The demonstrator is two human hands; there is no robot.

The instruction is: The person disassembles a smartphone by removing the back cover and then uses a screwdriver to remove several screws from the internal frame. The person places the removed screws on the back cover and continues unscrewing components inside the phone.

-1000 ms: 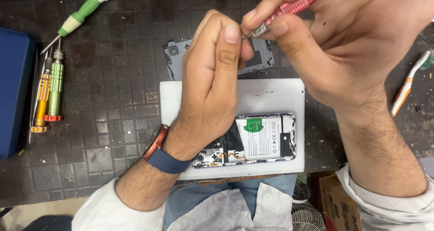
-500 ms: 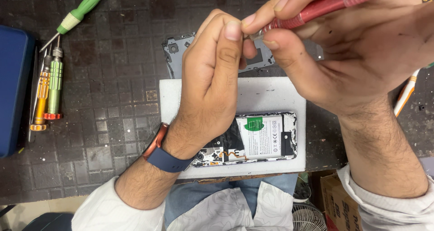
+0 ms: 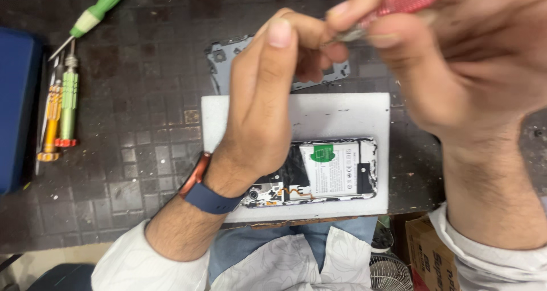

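My right hand (image 3: 461, 63) holds a pink-handled screwdriver (image 3: 410, 0) raised above the bench; it is blurred. My left hand (image 3: 265, 103), with a blue-strapped watch on the wrist, is lifted too. Its thumb and fingertips pinch at the screwdriver's metal tip (image 3: 347, 35); whether something small sits between them is hidden. Below the hands an opened phone (image 3: 330, 171) lies flat on a white pad (image 3: 342, 114), its battery with a green sticker exposed. The phone's left end is covered by my left wrist.
A grey back cover (image 3: 225, 66) lies behind the pad. At the left lie a green-and-white screwdriver (image 3: 97, 14), a green one (image 3: 69, 100) and an orange one (image 3: 52, 117), beside a blue case (image 3: 17, 108). A cardboard box (image 3: 427, 251) and a fan (image 3: 390, 274) sit below the bench edge.
Both hands have come up closer to the camera and the right hand has shifted up and right. The left fingertips stay at the screwdriver's tip. The phone has not moved.
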